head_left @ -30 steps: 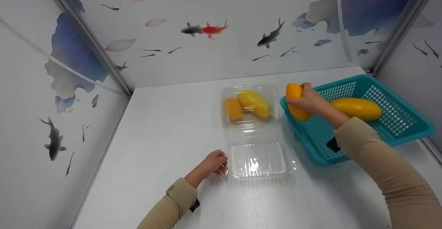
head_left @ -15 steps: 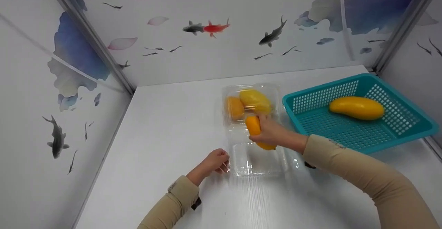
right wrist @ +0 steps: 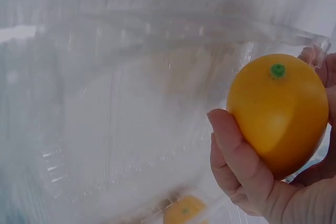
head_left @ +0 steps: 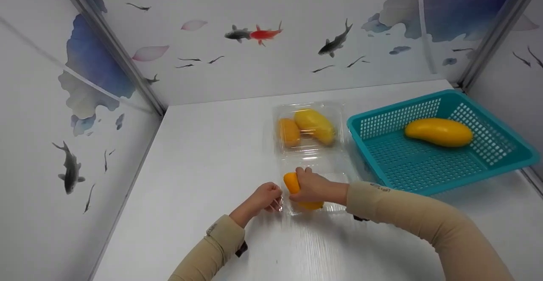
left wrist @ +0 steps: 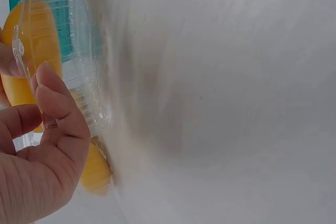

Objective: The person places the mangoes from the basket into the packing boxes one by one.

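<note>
The right hand grips an orange fruit, thumb and fingers wrapped around its sides, over the near tray of clear plastic. The left hand pinches that tray's left edge. Beyond lies the far tray, with a short fruit and a longer yellow fruit in it; to the right, a teal basket holds a large fruit.

The orange fruit looks smooth and round-sided, so it could roll if let go off-centre; the tray, thin and light, might slide or tip if the left fingers slacken or the right knuckles catch its rim.

The right hand hides whether the orange fruit touches the tray floor. Glare blurs whether both trays are joined.
</note>
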`<move>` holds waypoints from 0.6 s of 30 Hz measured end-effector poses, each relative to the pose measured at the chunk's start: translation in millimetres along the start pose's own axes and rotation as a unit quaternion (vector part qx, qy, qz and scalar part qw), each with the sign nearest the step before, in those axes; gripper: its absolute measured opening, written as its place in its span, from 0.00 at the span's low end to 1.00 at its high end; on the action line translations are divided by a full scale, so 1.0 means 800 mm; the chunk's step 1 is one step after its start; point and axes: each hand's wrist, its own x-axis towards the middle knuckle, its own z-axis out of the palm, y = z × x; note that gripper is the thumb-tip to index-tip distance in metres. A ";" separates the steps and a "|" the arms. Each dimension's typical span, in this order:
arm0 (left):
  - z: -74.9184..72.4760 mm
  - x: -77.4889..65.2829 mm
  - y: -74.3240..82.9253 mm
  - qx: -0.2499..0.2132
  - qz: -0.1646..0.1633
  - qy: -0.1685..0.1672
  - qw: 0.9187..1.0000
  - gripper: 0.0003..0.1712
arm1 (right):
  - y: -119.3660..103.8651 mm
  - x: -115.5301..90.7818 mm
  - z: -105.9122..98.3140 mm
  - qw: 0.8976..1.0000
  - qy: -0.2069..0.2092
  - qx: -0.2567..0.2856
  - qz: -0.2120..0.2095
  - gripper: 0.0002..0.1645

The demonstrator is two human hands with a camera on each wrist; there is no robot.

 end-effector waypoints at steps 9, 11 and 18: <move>0.000 0.004 -0.003 0.010 -0.010 0.003 1.000 0.05 | 0.003 0.008 0.022 1.000 -0.005 -0.009 0.009 0.46; 0.000 0.005 -0.005 0.012 -0.009 0.004 1.000 0.05 | 0.004 0.009 0.025 1.000 -0.011 -0.005 0.019 0.47; -0.001 0.004 -0.003 0.003 -0.008 0.001 1.000 0.05 | 0.007 0.011 0.030 0.999 -0.015 0.004 0.032 0.51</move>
